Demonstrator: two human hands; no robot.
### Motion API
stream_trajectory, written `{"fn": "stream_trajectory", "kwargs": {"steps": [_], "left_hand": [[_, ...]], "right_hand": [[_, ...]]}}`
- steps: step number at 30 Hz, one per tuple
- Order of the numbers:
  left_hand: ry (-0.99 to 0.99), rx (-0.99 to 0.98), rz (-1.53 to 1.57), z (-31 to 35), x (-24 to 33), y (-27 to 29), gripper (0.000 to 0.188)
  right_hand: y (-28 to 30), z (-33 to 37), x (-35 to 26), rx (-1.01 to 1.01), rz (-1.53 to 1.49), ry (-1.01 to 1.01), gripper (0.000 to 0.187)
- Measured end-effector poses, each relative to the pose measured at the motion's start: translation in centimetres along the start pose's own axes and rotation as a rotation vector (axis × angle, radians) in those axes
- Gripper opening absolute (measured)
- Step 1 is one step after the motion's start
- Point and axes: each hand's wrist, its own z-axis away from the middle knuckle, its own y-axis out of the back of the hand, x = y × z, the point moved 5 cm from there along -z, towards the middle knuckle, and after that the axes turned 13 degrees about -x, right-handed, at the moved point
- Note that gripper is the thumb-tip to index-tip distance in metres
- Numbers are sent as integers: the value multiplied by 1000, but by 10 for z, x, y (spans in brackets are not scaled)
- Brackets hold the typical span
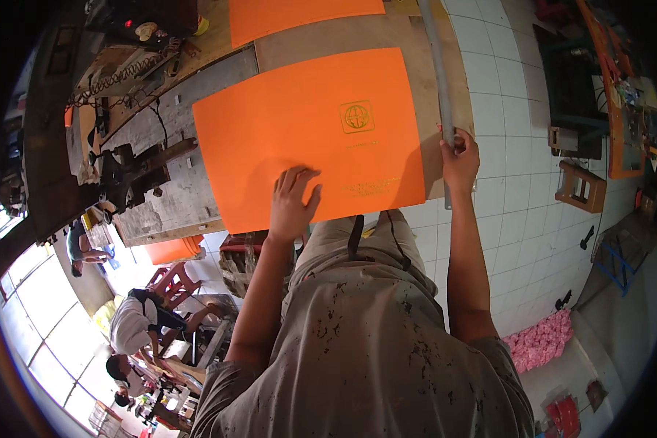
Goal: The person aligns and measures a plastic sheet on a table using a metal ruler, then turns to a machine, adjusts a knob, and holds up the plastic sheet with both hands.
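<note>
Grasps grey bar [441, 80] with right hand [460, 160] near edge of table [171, 197]. Has left hand [293, 197] released over orange sheet [255, 124]

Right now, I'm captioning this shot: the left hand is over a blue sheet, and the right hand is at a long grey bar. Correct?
Not quite: the head view shows an orange sheet, not blue. The left hand over it and the right hand at the long grey bar are correct.

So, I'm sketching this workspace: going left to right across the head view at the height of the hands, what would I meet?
Dark metal fixture → orange sheet with left hand over it → grey bar with right hand on it → brown stool-like object.
</note>
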Motion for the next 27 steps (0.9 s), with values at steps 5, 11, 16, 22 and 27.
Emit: {"fn": "stream_trajectory", "kwargs": {"steps": [5,11,16,22,27], "left_hand": [[-142,-85,-218,-38,-4,-28,64],[-140,-135,-231,-44,-17,-37,77],[-138,-146,-222,-44,-16,-38,77],[-149,-133,-239,-44,-18,-39,78],[-160,-121,-264,-45,-13,-41,77]], "right_hand": [[18,19,30,-155,-59,-122,36],[50,157,67,-371,-582,-197,25],[74,248,74,-460,-817,-213,27],[78,277,81,-410,-695,-219,32],[38,296,81,-491,-621,-403,24]]}}
